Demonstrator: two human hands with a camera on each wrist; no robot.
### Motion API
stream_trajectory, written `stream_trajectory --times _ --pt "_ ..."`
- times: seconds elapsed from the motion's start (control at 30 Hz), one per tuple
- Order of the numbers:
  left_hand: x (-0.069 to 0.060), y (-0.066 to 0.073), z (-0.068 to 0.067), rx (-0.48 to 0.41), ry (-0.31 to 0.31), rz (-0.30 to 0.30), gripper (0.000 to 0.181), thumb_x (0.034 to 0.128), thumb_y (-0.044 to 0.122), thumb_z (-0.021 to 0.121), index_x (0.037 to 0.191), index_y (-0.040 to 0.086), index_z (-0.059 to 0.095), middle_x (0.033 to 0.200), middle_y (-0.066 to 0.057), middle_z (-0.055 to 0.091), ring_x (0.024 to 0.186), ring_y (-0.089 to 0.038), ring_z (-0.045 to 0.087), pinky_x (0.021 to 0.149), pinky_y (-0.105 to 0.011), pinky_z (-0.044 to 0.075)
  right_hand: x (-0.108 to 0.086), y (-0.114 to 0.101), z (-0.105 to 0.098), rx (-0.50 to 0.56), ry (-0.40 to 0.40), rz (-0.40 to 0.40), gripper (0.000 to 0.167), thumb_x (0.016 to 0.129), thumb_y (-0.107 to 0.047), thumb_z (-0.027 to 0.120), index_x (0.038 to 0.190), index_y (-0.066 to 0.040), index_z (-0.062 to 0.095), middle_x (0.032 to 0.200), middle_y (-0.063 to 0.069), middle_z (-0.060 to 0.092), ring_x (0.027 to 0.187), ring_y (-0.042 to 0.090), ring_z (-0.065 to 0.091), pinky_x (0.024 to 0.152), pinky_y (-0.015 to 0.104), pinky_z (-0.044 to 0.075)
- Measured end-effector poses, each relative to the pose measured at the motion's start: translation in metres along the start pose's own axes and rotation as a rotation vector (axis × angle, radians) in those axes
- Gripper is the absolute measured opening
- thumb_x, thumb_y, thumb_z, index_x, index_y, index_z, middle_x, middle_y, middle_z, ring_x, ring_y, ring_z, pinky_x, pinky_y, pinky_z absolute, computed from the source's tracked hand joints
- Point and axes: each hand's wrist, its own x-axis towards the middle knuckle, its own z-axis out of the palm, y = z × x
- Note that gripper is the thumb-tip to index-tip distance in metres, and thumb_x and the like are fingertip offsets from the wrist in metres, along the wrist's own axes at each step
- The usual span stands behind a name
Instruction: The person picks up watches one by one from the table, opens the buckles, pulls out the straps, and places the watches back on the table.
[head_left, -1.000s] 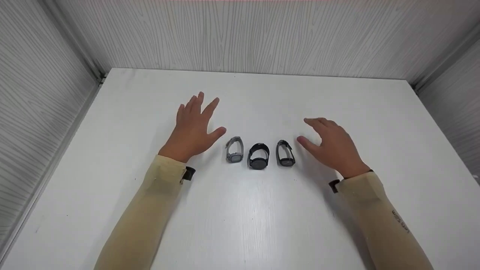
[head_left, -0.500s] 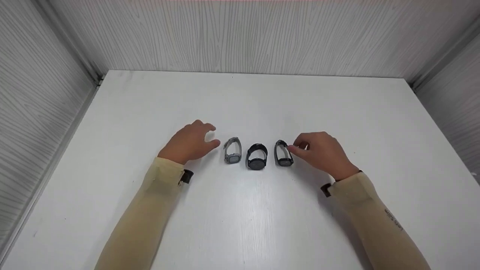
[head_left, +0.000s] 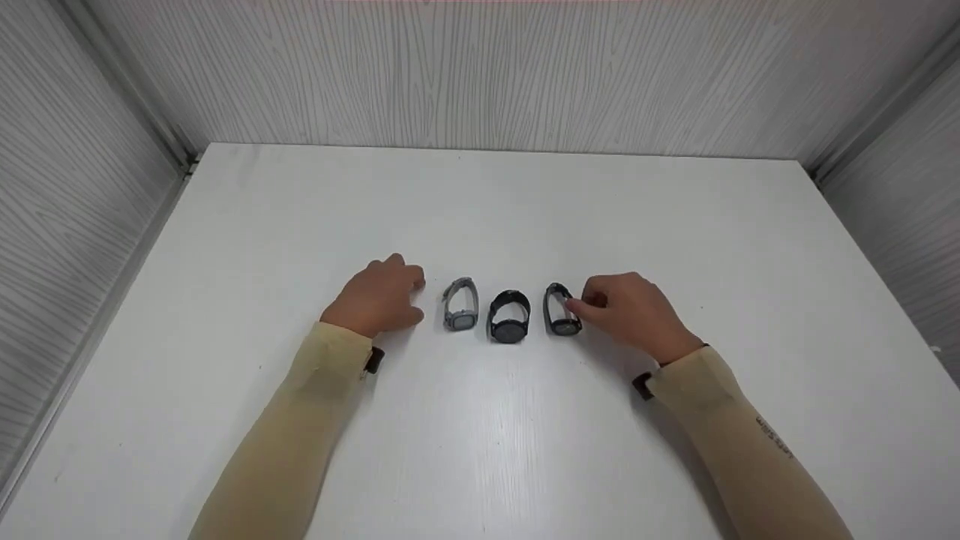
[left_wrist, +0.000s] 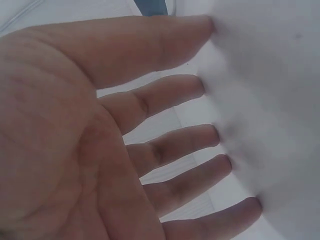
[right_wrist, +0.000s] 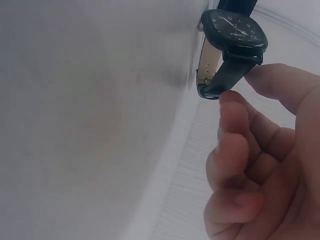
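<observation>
Three wristwatches stand in a row in the head view, their straps closed into loops. On the left is a grey watch [head_left: 462, 321], in the middle a black watch [head_left: 509, 331] with a round dial, on the right a slimmer black watch [head_left: 565, 328]. My right hand [head_left: 634, 311] pinches the strap of the right-hand watch between thumb and forefinger. Its dark dial with pale numerals [right_wrist: 235, 29] shows close up in the right wrist view. Left of the grey watch, my left hand [head_left: 375, 298] holds nothing, its spread fingers [left_wrist: 175, 92] touching the white surface with their tips.
The watches stand on a white table [head_left: 480, 450]. A pale wood-grain panel [head_left: 480, 75] rises behind the table's far edge, with similar panels at the left and right. Beige sleeves [head_left: 270, 435] cover both forearms.
Both hands have come down and nearer to the person. My right hand has moved left and taken the right-hand watch's strap; the left hand's fingers have bent down to the table.
</observation>
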Motion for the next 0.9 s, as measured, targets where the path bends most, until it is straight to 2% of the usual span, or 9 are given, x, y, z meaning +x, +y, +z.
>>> stream_trajectory --times 0.2,0.33,0.57,0.73,0.9 --pt "0.0001 -0.0017 0.0023 -0.005 -0.005 -0.013 0.044 0.093 0.015 0.066 0.135 0.003 0.063 0.127 -0.02 0.056 0.112 -0.038 0.053 0.099 -0.053 0.047 0.0013 0.0003 0.0024 -0.004 -0.063 0.023 0.022 0.097 -0.034 0.071 0.083 -0.017 0.073 0.073 -0.004 0.064 0.066 0.016 0.053 0.062 0.033 0.042" --pt "0.001 -0.0026 0.0019 0.001 -0.014 -0.02 0.045 0.0935 0.016 0.066 0.136 0.003 0.062 0.128 -0.02 0.055 0.113 -0.039 0.053 0.1 -0.053 0.047 0.0026 0.0018 0.0034 -0.028 -0.127 0.01 0.023 0.098 -0.031 0.067 0.08 -0.018 0.071 0.072 -0.005 0.062 0.066 0.015 0.051 0.063 0.032 0.041" --pt "0.0018 -0.0018 0.0008 0.007 -0.012 -0.02 0.045 0.0935 0.017 0.068 0.136 0.003 0.063 0.127 -0.02 0.056 0.111 -0.038 0.054 0.101 -0.052 0.047 0.0037 0.0057 0.0025 0.032 -0.238 0.038 0.033 0.103 -0.03 0.059 0.074 -0.015 0.063 0.065 -0.004 0.054 0.061 0.014 0.046 0.062 0.032 0.04" --pt "0.0013 -0.0005 0.0006 0.013 0.004 -0.016 0.044 0.0927 0.017 0.068 0.134 0.003 0.064 0.126 -0.02 0.057 0.109 -0.037 0.055 0.1 -0.052 0.048 0.0035 0.0066 0.0017 0.024 -0.273 0.058 0.034 0.105 -0.031 0.057 0.075 -0.015 0.062 0.066 -0.003 0.053 0.061 0.015 0.047 0.063 0.032 0.041" --pt "0.0008 0.0006 -0.0002 0.004 0.009 -0.003 0.043 0.092 0.016 0.066 0.133 0.002 0.064 0.123 -0.02 0.057 0.107 -0.037 0.054 0.096 -0.052 0.048 0.0028 0.0061 0.0 -0.013 -0.282 0.043 0.032 0.105 -0.027 0.056 0.076 -0.014 0.06 0.068 -0.003 0.051 0.064 0.015 0.046 0.065 0.032 0.039"
